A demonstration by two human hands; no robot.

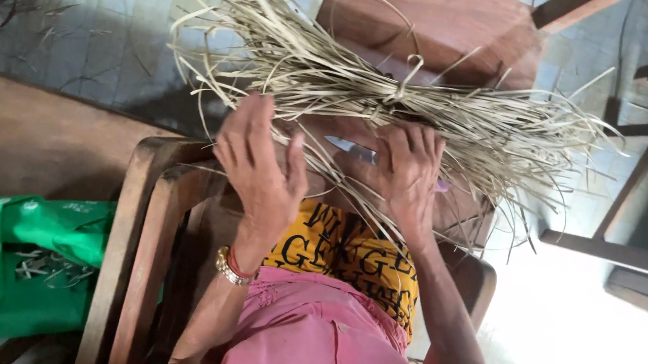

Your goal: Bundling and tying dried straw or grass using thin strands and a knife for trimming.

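Hands in tied straw bundle (393,102), right hand (407,174) grip closed on knife (350,150), left hand (259,165) open.

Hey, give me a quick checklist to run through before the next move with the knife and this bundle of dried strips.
1. Bundle of dried strips tied at its middle: ok.
2. Left hand on the strips: ok.
3. Right hand gripping the knife: ok.
4. Left hand apart from the blade: ok, a gap shows.
5. Blade edge direction: cannot tell.
6. Wooden chair steady: cannot tell.
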